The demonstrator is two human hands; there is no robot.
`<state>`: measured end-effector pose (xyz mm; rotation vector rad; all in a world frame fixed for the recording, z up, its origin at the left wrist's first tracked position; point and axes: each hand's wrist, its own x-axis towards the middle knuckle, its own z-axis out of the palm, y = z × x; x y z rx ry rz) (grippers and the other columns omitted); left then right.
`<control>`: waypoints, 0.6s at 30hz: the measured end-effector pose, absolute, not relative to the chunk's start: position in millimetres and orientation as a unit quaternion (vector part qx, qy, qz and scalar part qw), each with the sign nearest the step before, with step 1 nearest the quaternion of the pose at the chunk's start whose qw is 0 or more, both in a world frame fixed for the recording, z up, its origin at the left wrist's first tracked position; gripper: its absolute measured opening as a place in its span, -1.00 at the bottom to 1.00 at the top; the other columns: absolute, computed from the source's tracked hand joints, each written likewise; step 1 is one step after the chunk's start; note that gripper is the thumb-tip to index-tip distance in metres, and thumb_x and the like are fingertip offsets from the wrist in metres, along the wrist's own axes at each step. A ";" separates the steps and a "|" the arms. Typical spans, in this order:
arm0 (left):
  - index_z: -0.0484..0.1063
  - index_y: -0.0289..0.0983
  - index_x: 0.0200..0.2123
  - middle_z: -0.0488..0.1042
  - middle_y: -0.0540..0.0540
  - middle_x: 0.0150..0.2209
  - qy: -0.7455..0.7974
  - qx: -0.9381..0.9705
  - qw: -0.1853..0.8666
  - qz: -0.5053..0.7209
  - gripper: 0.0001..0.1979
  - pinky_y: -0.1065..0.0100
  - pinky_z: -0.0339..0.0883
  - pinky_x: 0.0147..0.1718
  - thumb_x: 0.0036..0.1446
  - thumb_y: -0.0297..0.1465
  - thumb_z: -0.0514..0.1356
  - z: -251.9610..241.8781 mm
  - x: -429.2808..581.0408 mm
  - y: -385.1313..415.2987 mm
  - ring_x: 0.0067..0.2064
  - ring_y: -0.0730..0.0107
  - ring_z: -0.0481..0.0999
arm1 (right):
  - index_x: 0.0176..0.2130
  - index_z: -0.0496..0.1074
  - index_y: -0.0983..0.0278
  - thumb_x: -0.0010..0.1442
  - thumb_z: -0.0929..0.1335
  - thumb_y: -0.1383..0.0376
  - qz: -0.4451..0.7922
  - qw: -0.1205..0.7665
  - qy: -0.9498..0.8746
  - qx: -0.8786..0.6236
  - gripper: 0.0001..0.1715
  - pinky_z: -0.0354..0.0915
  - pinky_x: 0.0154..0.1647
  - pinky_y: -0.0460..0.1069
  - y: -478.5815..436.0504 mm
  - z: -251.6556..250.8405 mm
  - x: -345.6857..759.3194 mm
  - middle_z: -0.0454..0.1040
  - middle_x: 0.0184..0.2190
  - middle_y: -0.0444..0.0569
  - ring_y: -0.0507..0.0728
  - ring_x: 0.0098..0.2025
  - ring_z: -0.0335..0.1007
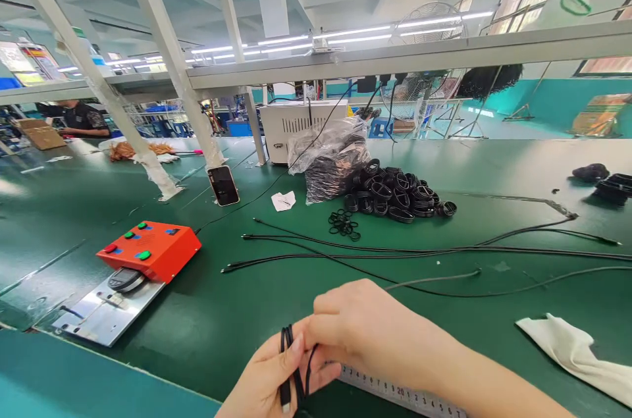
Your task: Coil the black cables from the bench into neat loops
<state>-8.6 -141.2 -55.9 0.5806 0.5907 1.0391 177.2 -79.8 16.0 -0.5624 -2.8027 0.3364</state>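
A black cable (286,339) is looped round the fingers of my left hand (269,372), its thumb pressed over the coils. One metal plug end points down below that thumb. My right hand (363,322) meets the left from above, its fingertips closed at the coil; a strand of the same cable runs down beside them. Exactly what the right fingertips pinch is partly hidden. Under my right forearm lies a steel ruler (399,395). Beyond the hands, several long black cables (345,250) stretch across the green table (197,313).
An orange box with buttons (162,247) stands at left on a metal plate (106,316). Farther back are a phone (224,185), coiled cables (395,194), small black rings (344,224) and a plastic bag (330,168). White cloth (577,352) lies right. A co-worker (83,118) sits far left.
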 end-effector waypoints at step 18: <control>0.01 -0.33 0.34 0.05 -0.17 0.36 0.112 0.245 0.720 0.640 -0.47 0.13 0.03 0.29 0.40 -0.36 -0.35 -42.3 -40.4 -128.2 0.36 0.15 0.01 | -0.04 0.41 0.19 0.14 0.33 0.47 0.075 0.002 -0.931 -0.358 -0.62 -0.11 -0.62 -0.06 -79.6 -21.9 159.8 0.52 -0.50 -0.13 0.10 -0.51 0.50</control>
